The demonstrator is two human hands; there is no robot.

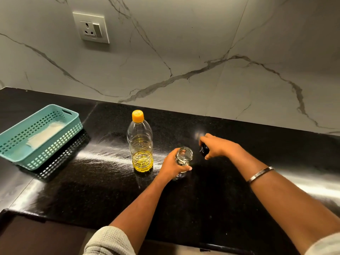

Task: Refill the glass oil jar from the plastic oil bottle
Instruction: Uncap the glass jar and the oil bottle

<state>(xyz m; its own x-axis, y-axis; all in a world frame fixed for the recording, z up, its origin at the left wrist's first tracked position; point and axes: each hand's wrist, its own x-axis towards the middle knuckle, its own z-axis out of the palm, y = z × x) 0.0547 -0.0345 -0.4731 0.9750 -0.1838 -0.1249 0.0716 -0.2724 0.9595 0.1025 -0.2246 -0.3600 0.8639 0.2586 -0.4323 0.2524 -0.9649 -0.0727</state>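
A clear plastic oil bottle [140, 144] with an orange cap stands upright on the black counter, about a third full of yellow oil. Just to its right stands a small glass jar [184, 157], open at the top and looking empty. My left hand [171, 167] is wrapped around the jar's left side. My right hand [216, 145] hovers to the right of the jar and holds a black lid [204, 149] tilted above the counter.
A teal perforated plastic basket [39, 137] with a pale cloth inside sits at the counter's left. The black granite counter [103, 181] runs along a marble-look wall with a socket [91, 28]. The counter's front edge is near my elbows.
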